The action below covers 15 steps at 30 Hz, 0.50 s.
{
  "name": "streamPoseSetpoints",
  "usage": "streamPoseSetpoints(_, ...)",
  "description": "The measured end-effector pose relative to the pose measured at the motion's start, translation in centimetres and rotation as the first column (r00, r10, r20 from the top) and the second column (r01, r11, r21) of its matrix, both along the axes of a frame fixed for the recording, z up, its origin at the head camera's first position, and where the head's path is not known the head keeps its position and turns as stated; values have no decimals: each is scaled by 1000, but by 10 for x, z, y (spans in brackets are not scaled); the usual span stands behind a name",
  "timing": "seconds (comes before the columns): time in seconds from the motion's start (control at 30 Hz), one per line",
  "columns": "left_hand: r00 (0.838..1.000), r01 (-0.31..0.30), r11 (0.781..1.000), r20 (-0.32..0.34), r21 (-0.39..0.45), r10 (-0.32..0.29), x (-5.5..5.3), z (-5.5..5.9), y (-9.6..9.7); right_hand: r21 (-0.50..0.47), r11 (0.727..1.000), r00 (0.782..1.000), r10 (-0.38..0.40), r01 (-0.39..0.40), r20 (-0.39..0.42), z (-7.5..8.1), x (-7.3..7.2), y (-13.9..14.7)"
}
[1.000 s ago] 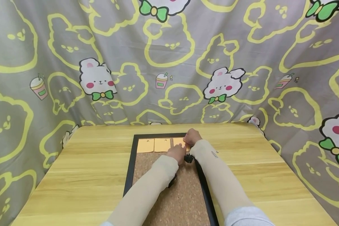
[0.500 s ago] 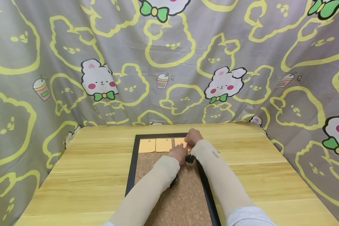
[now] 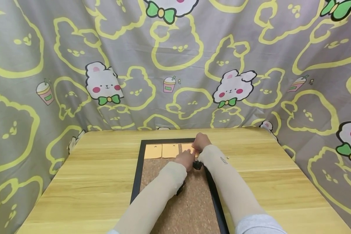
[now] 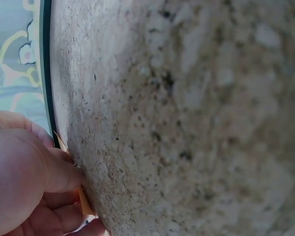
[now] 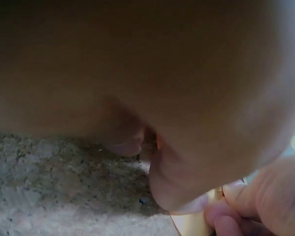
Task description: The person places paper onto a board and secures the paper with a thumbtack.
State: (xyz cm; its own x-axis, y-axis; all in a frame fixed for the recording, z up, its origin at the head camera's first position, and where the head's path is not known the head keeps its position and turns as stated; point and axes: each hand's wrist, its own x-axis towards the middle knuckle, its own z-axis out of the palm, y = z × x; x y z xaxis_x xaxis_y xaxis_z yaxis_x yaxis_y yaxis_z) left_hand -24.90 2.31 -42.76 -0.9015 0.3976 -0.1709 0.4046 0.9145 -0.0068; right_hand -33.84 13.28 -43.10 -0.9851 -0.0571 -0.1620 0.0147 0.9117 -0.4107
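Note:
My right hand (image 3: 201,142) is at the top right corner of a framed corkboard (image 3: 190,201). Its fingertips pinch a small gold pin (image 5: 220,192), mostly hidden, over an orange paper note (image 3: 186,147). Just below and to the left, my left hand (image 3: 185,160) rests its fingers on the same note. In the left wrist view the note's edge (image 4: 84,202) shows close by the fingers, slightly off the cork. A large blurred hand fills much of the right wrist view, one fingertip touching the paper.
Two more orange notes, a left one (image 3: 153,152) and a middle one (image 3: 169,151), lie along the board's top edge, each with a small pin. A tiny pin-like object (image 3: 227,158) is on the wooden table (image 3: 269,182) at right. A patterned curtain (image 3: 134,48) surrounds the table.
The head view has shifted slightly, so everything appears a little farther right. Both hands stay on the third note with hardly any visible movement.

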Motion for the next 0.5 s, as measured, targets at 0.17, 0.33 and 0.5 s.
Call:
streamPoseSetpoints(0.17,1000,18,999,0,-27,-18,1,-1,2,1,1000,999,26,-26,-27,-3,3,0)
streamPoseSetpoints(0.33,999,29,998,17,-48,-28,0,-2,5,29,999,999,34,-33,-11,-7,5,6)
streamPoseSetpoints(0.5,1000,8,998,23,-55,-7,-1,0,0,57,998,999,-4,7,-52,-13,5,16)
